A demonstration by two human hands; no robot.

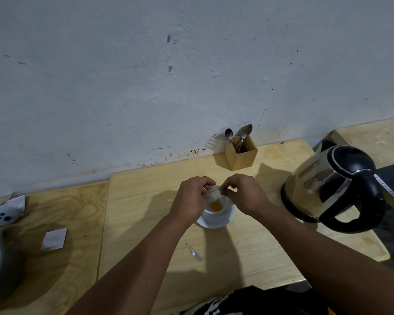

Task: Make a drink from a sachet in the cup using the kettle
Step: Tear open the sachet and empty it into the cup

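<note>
A white cup (223,211) stands on a white saucer (216,222) in the middle of the wooden board, with orange powder (216,206) at its bottom. Directly above the cup I hold a pale sachet (215,193) between both hands. My left hand (192,196) pinches its left side and my right hand (243,193) pinches its right top corner. The steel kettle (328,187) with black lid and handle sits on its base to the right, about a hand's width from my right hand.
A wooden holder (241,153) with spoons and a fork stands against the wall behind the cup. A torn silver strip (193,252) lies in front of the saucer. A silver sachet (54,239) and opened packaging (6,212) lie at left.
</note>
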